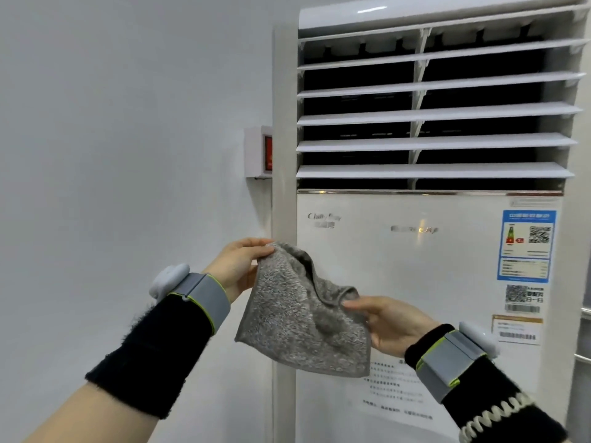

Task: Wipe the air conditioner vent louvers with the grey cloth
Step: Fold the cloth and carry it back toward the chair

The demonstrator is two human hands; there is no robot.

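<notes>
A fluffy grey cloth (297, 321) hangs spread between both hands in front of the white standing air conditioner (399, 260). My left hand (238, 265) pinches its upper left corner. My right hand (388, 324) pinches its right edge, lower down. The vent louvers (435, 143), several white horizontal slats tilted open over a dark opening, fill the unit's upper part, well above the cloth. Neither hand touches the louvers.
A white wall stands to the left. A small white box with a red panel (259, 153) is mounted on the wall beside the unit. A blue energy label (526, 246) and other stickers sit on the unit's front panel at right.
</notes>
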